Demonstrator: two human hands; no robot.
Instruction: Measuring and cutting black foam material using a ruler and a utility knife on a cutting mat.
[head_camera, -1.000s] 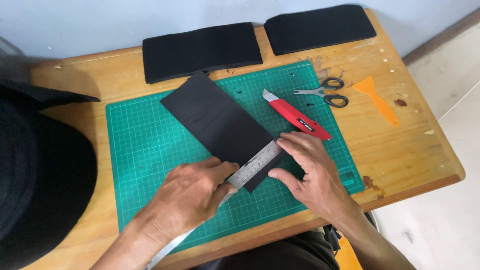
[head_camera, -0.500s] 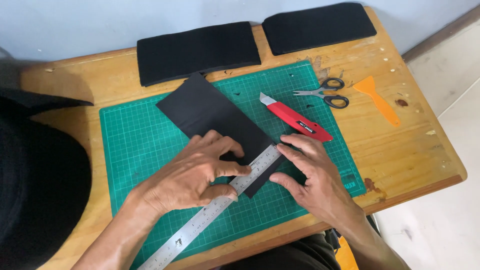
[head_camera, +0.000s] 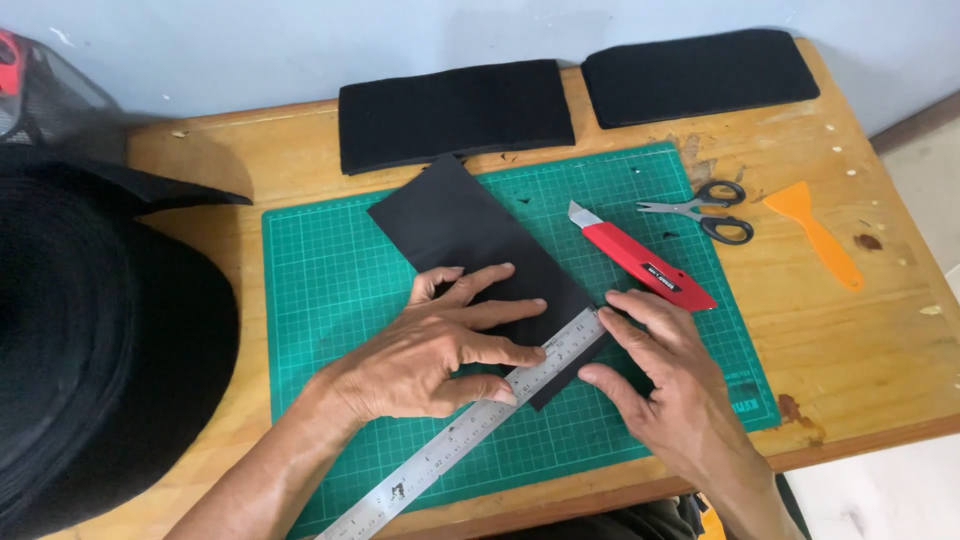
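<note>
A black rectangular sheet lies at an angle on the green cutting mat. A steel ruler runs diagonally across the sheet's near end. My left hand lies flat with fingers spread, pressing on the sheet and the ruler's edge. My right hand rests at the ruler's far tip and the sheet's corner, fingers apart, holding nothing. A red utility knife lies on the mat just beyond my right hand.
Two black foam pads lie along the back of the wooden table. Scissors and an orange scraper sit at the right. A large roll of black material fills the left side.
My left hand has gone from gripping the ruler to lying flat with spread fingers on the sheet. The ruler now lies flat across the sheet's near end.
</note>
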